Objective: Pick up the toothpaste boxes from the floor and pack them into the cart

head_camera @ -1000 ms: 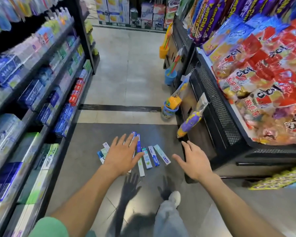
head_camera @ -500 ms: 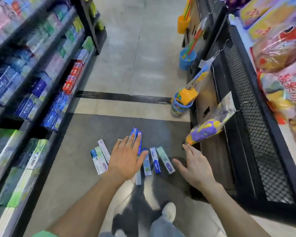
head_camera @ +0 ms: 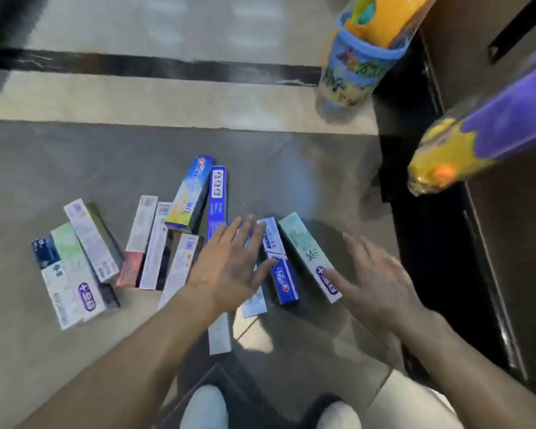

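Note:
Several toothpaste boxes lie scattered on the grey floor tiles. A cluster of white, green and navy boxes is at the left. A pink-ended box and white boxes lie in the middle, with two blue boxes behind them. My left hand hovers spread over the middle of the pile, fingers apart, holding nothing. A blue box and a pale green box lie between my hands. My right hand is open, its thumb beside the pale green box. No cart is in view.
A black display stand base runs along the right. A blue bucket of beach toys stands on the floor beside it. A purple and yellow packaged toy hangs at the upper right. My two white shoes are at the bottom.
The view has dropped much closer to the floor and the boxes. Both hands have moved down toward the pile, still open and holding nothing.

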